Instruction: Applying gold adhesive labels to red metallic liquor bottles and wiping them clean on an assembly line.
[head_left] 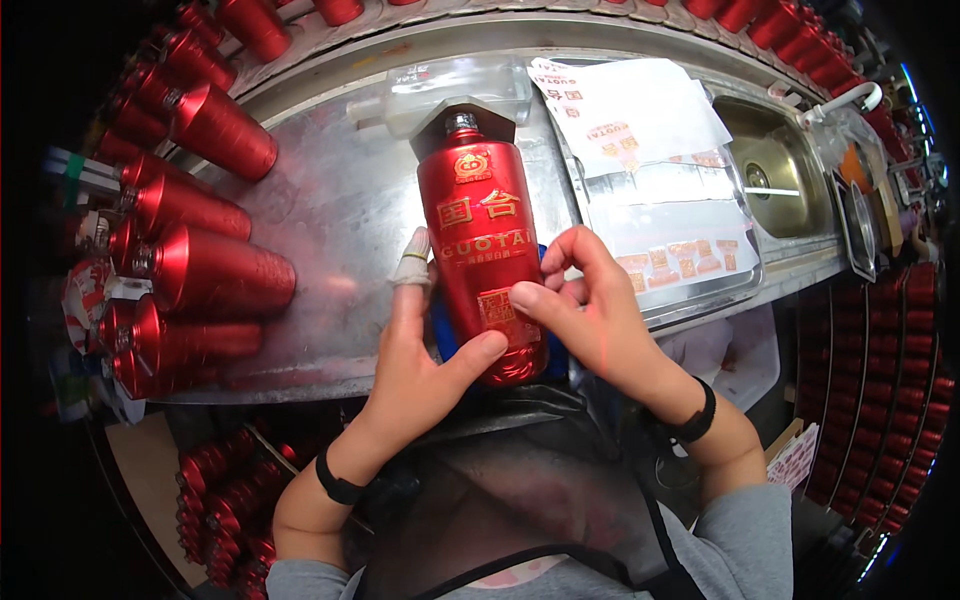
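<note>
A red glossy bottle (pixel 482 225) with gold lettering lies in front of me, neck pointing away. On its lower front sits a square gold decal (pixel 496 308). My left hand (pixel 415 350) steadies the bottle, thumb across its base end and fingers along its left side; the index finger wears a white finger cover (pixel 411 260). At the bottle's right side my right hand (pixel 590 305) has its fingers curled in, with the thumb tip against the decal's right edge. Whatever may be between those fingers is too small to make out. Something blue shows under the bottle.
On the right, a metal tray (pixel 662 310) carries sheets of gold decals (pixel 690 262) and white paper (pixel 640 110). Beyond it is a sink (pixel 775 170). Several red bottles (pixel 215 270) crowd the table's left side. A clear plastic box (pixel 440 85) sits behind the bottle.
</note>
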